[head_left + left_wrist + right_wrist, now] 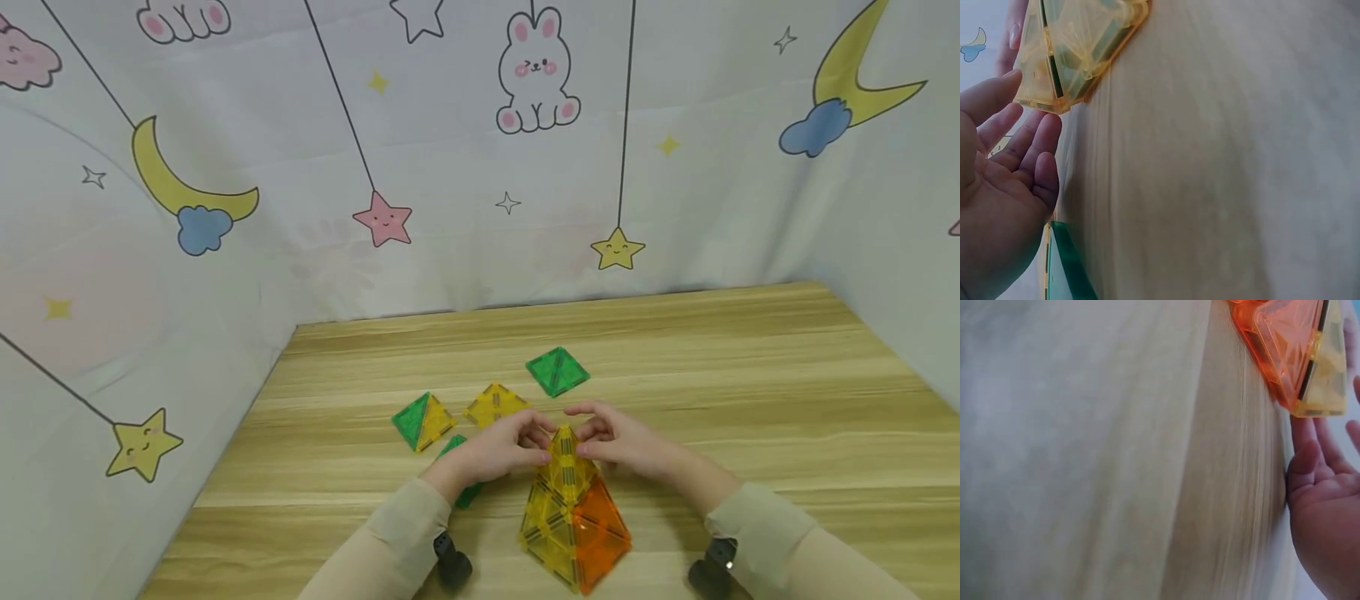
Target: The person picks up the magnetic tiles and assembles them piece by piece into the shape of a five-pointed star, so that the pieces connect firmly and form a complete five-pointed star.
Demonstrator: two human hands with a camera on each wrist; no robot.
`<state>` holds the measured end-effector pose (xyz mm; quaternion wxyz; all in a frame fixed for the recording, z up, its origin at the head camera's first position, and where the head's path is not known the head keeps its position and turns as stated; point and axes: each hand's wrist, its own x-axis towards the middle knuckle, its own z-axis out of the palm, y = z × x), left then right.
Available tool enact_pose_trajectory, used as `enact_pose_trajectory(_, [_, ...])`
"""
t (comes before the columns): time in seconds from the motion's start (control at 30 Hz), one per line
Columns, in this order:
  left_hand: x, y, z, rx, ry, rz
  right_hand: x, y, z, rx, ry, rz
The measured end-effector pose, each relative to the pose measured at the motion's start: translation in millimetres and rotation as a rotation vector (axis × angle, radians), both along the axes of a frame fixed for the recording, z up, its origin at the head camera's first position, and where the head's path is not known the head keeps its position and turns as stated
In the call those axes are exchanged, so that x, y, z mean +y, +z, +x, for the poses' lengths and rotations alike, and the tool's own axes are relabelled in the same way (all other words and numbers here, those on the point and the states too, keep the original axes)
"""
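A built shape of translucent magnetic tiles [568,512] stands on the table, yellow on its left and orange on its right, with a narrow yellow part at the far end. My left hand [506,446] holds that yellow end from the left, thumb on its near side. From the opposite side my right hand [626,442] grips the same end with thumb and curled fingers. The left wrist view shows the left thumb at the edge of the yellow tiles [1079,50]. In the right wrist view, the orange tile [1282,344] sits above the right fingers, partly out of frame.
Beyond the hands lie a green tile pair [557,371], a yellow tile pair [495,403] and a green-and-yellow pair [423,422]. Another green tile [469,495] is partly hidden under the left forearm. A printed cloth [465,258] borders the wooden table [750,375].
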<state>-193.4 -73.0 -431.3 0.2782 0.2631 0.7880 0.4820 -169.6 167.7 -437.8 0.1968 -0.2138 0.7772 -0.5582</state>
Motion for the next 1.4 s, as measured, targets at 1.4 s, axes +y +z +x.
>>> enact_pose_trajectory(1.4, [-44,-0.5,-29.0,0.480,0.235,-0.367,19,13.7,-16.0,0.118,-0.126,0.162])
